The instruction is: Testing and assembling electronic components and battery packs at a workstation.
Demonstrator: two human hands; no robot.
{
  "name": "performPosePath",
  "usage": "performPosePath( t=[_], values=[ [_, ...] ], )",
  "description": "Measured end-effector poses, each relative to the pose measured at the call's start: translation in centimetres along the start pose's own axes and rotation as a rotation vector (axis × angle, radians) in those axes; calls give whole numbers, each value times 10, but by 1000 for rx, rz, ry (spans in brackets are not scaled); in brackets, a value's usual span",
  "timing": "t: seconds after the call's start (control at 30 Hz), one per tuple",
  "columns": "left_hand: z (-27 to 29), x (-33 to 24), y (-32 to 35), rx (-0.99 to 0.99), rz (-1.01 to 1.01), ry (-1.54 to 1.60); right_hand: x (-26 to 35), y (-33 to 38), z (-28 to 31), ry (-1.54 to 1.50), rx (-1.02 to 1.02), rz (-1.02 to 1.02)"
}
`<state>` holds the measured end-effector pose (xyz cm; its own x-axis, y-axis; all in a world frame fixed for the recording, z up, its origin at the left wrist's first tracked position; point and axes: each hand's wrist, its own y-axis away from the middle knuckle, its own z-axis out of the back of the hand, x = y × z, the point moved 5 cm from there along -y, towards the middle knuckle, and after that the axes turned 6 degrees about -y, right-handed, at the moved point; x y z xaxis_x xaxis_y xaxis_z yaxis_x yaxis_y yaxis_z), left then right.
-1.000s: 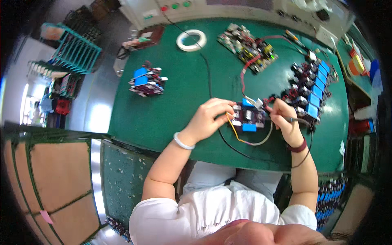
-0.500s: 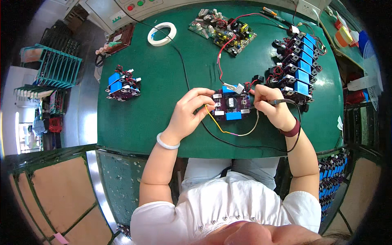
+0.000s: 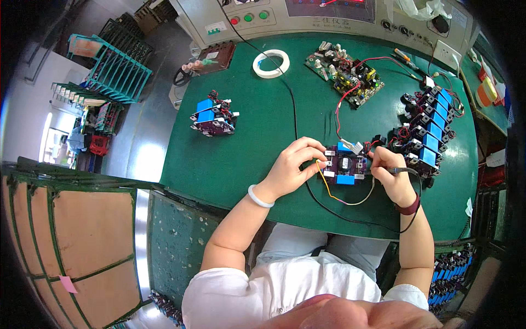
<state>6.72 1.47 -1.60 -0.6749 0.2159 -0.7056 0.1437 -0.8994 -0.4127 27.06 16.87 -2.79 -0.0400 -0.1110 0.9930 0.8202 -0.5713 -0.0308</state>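
Observation:
A small dark circuit board [image 3: 345, 164] with blue blocks and a round black part lies on the green table before me. At its left edge my left hand [image 3: 293, 170] is closed, its fingertips pinching the end of a yellow wire [image 3: 327, 185] against the board. That wire turns white and curves round to the board's right side. There my right hand [image 3: 392, 174] grips a pen-shaped probe [image 3: 401, 170] trailing a black cable; its tip is hidden by my fingers. A white connector [image 3: 356, 148] on red and black leads rests on the board's upper edge.
A larger populated circuit board [image 3: 345, 74] lies at the back, near a white tape roll [image 3: 271, 64]. Blue-blocked boards stand in a row [image 3: 433, 129] at right; a smaller group [image 3: 213, 116] sits at left. A control panel [image 3: 329, 19] borders the table's far edge.
The view has shifted, so the table and hands appear farther right and lower, and more of the back panel shows. Both hands keep their hold at the board.

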Motion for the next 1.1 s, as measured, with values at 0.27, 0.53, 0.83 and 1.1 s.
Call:
performPosePath(
  t=[0.27, 0.53, 0.83, 1.1],
  values=[
    [4, 0, 0, -29, 33, 25, 23, 1, -18, -113, 52, 142],
    [3, -4, 0, -3, -30, 45, 26, -4, -41, 135, -115, 270],
    [2, -5, 1, 12, -57, 48, 26, -10, -58, 248, -82, 367],
    [4, -5, 1, -39, -75, 39, 32, -12, -63, 315, -24, 361]
  ],
)
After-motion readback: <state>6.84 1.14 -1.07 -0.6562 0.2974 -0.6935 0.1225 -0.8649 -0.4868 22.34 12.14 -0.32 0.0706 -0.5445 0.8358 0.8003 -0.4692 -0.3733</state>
